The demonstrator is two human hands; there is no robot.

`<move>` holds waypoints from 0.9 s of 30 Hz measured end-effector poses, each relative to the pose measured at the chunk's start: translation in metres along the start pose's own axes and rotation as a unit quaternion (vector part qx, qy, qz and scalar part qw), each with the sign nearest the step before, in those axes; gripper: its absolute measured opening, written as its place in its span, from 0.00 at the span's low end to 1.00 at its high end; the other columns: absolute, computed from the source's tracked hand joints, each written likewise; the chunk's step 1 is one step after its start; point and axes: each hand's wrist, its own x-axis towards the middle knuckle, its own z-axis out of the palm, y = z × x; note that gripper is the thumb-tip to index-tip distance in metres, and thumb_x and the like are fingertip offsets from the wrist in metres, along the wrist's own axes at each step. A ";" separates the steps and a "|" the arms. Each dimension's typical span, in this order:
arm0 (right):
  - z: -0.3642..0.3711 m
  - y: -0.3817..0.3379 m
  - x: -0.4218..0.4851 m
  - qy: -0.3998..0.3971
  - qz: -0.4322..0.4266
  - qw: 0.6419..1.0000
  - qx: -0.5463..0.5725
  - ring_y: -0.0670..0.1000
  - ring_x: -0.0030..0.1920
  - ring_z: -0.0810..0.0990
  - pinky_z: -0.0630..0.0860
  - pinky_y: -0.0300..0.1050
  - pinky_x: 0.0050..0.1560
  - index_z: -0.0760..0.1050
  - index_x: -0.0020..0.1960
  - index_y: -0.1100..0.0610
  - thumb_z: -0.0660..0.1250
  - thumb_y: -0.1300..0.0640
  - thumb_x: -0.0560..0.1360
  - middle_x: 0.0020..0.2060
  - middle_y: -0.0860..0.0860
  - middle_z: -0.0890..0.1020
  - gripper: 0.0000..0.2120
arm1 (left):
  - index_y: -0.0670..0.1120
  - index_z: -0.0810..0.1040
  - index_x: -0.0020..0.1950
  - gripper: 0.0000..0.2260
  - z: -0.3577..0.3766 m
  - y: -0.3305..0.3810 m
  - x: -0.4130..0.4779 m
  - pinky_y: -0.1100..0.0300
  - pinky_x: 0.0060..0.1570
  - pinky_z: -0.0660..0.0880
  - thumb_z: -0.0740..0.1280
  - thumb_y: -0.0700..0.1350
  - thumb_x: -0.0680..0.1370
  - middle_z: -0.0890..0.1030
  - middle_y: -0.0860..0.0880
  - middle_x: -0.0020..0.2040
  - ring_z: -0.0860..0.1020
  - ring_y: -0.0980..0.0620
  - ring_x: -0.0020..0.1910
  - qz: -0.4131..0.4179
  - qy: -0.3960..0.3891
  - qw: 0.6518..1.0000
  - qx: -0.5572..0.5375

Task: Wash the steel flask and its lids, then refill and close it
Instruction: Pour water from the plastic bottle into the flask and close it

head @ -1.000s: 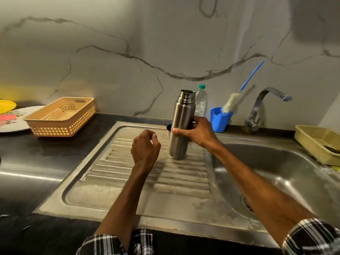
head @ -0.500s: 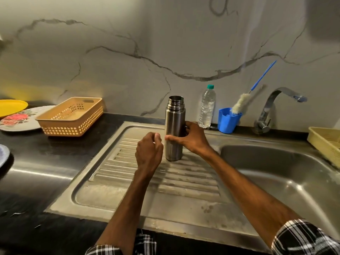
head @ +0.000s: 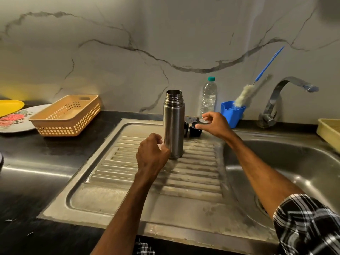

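The steel flask [head: 173,126] stands upright and uncapped on the ribbed drainboard [head: 198,168]. My left hand [head: 151,155] hovers with curled fingers at the flask's lower left side, right against its wall, holding nothing. My right hand [head: 214,124] is off the flask, to its right, with fingers spread. Its thumb tip reaches the black lid [head: 194,131] lying on the drainboard behind the flask. A second dark lid [head: 186,128] peeks out from behind the flask, mostly hidden.
A plastic water bottle [head: 208,98] stands at the wall, beside a blue holder [head: 232,113] with a bottle brush [head: 244,95]. The tap [head: 276,100] and sink basin [head: 294,162] are to the right. An orange basket [head: 68,115] and plates [head: 12,116] are on the left counter.
My right hand let go of the flask and moved right toward the black lid. The flask now stands free on the drainboard. My left hand stayed beside it.
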 end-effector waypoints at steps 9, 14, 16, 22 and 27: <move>0.037 0.012 0.015 -0.008 -0.018 0.997 -0.079 0.51 0.51 0.81 0.79 0.48 0.54 0.80 0.58 0.57 0.82 0.51 0.65 0.51 0.53 0.84 0.24 | 0.47 0.69 0.73 0.37 0.004 -0.005 0.000 0.47 0.59 0.77 0.79 0.55 0.69 0.77 0.48 0.67 0.77 0.47 0.61 0.028 -0.069 0.997 0.003; 0.012 0.012 -0.011 -0.006 -0.020 0.996 -0.083 0.48 0.49 0.79 0.73 0.40 0.47 0.80 0.56 0.57 0.81 0.49 0.66 0.47 0.50 0.83 0.22 | 0.48 0.65 0.75 0.40 0.002 0.000 0.001 0.47 0.57 0.78 0.77 0.56 0.68 0.77 0.49 0.67 0.78 0.47 0.61 0.027 -0.059 0.998 -0.017; -0.001 0.012 -0.031 -0.009 -0.031 0.996 -0.082 0.46 0.46 0.79 0.73 0.36 0.43 0.81 0.55 0.57 0.81 0.48 0.66 0.45 0.49 0.82 0.21 | 0.47 0.64 0.76 0.40 0.003 0.002 0.000 0.47 0.58 0.77 0.76 0.56 0.68 0.77 0.48 0.67 0.77 0.47 0.62 0.024 -0.070 0.997 -0.018; -0.017 0.021 -0.076 0.013 -0.052 0.993 -0.103 0.39 0.38 0.76 0.67 0.34 0.35 0.83 0.48 0.54 0.82 0.47 0.64 0.39 0.47 0.83 0.17 | 0.45 0.64 0.76 0.43 -0.001 0.010 -0.005 0.50 0.56 0.74 0.70 0.63 0.65 0.77 0.46 0.68 0.77 0.45 0.61 0.009 -0.093 0.995 -0.025; -0.011 0.025 -0.085 0.001 -0.047 0.992 -0.116 0.42 0.40 0.78 0.73 0.33 0.40 0.82 0.50 0.55 0.81 0.46 0.64 0.44 0.50 0.85 0.20 | 0.44 0.64 0.76 0.42 0.001 0.009 -0.006 0.48 0.59 0.74 0.75 0.62 0.69 0.75 0.44 0.69 0.75 0.44 0.65 0.010 -0.104 0.994 -0.013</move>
